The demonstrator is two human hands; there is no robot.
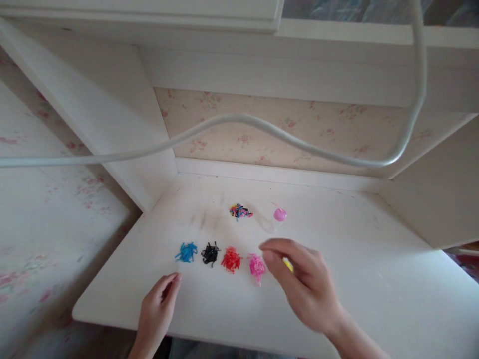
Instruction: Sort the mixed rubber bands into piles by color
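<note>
Piles of small strips, which look like little rubber bands, lie in a row on the white desk: a blue pile (186,253), a black pile (210,254), a red pile (231,260) and a pink pile (256,267). My right hand (305,284) is closed in a pinch above the desk, just right of the pink pile. Something yellow (288,265) shows past its fingers, partly covered. My left hand (159,309) is below the blue pile, thumb and fingers pressed together. Whatever either pinch holds is hidden. Farther back lies a mixed-colour pile (240,212).
A clear container with a pink round part (280,215) sits right of the mixed pile. A white cable (239,118) crosses the view above the desk (374,299). Side panels (93,94) and an overhead cabinet (149,15) enclose the desk.
</note>
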